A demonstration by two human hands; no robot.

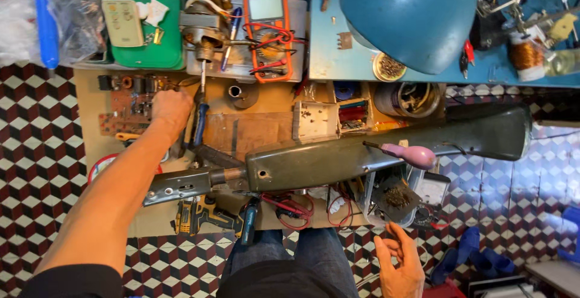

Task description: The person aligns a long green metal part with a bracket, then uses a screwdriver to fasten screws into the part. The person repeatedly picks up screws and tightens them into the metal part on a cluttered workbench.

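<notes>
My left hand (171, 108) reaches forward across the low wooden board (254, 130) and rests fingers-down beside a brown circuit board (128, 106) and a blue-handled screwdriver (199, 123); whether it grips anything is hidden. My right hand (400, 265) hovers near my knee, fingers apart, holding nothing. A long dark green metal housing (362, 153) lies across the board in front of me, with a pink-handled tool (406, 154) resting on it.
An orange multimeter (269, 32), a green tray (145, 23) with a remote, a blue lamp shade (411, 14), a yellow cordless drill (202, 216), small parts boxes (332, 117), a round tin (411, 99) and red wires lie around. Checkered tiles cover the floor.
</notes>
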